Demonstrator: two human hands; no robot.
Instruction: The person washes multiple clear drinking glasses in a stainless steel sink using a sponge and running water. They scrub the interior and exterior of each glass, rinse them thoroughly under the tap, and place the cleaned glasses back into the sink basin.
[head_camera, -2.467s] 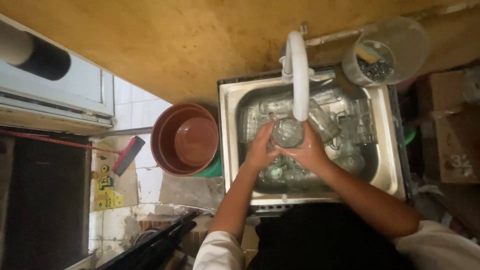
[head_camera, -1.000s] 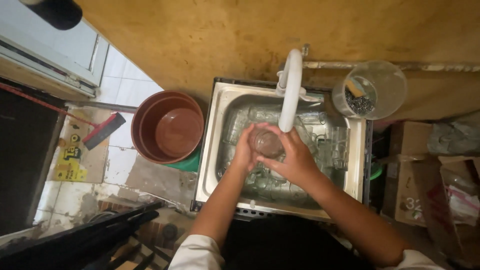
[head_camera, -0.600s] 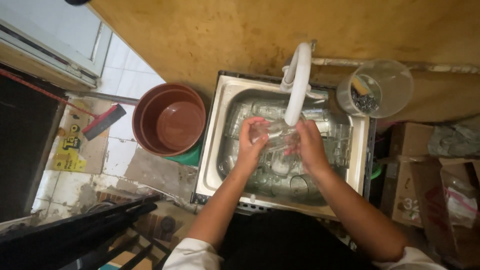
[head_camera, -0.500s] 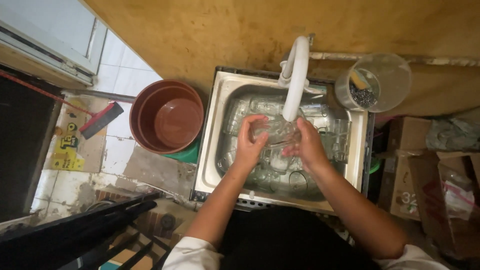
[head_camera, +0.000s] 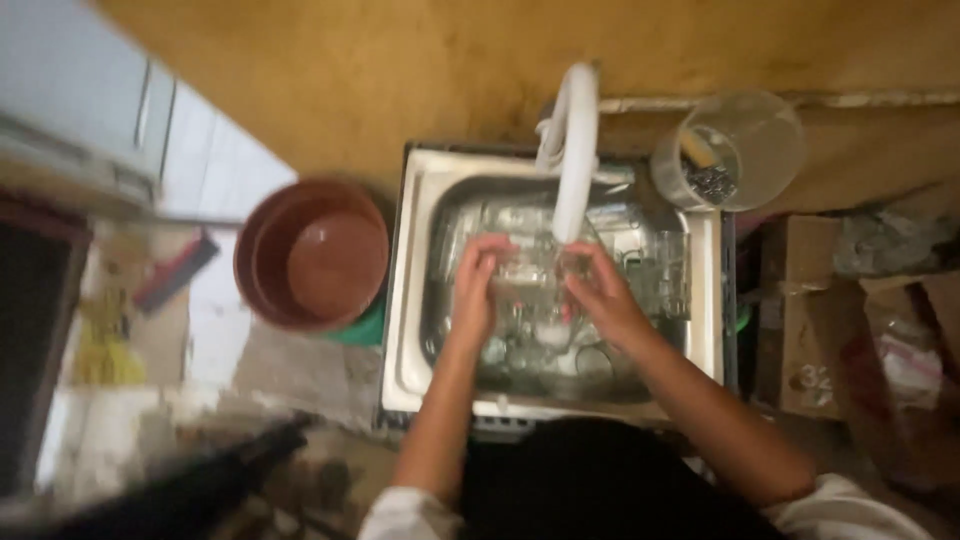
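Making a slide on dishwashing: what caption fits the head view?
Both hands, left hand and right hand, hold a clear glass under the white tap over a steel sink full of glassware.

Shiny steel sink (head_camera: 410, 300), clear glass tumbler (head_camera: 528, 272), glossy white plastic faucet (head_camera: 576, 150), matt brown plastic tub (head_camera: 312, 255).

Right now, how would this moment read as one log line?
both hands: left hand, right hand grip clear drinking glass | under white tap spout | over steel sink of glassware

one head-worn view only, looking straight down from above, fairly near, onto the sink (head_camera: 405, 300) against the wall.
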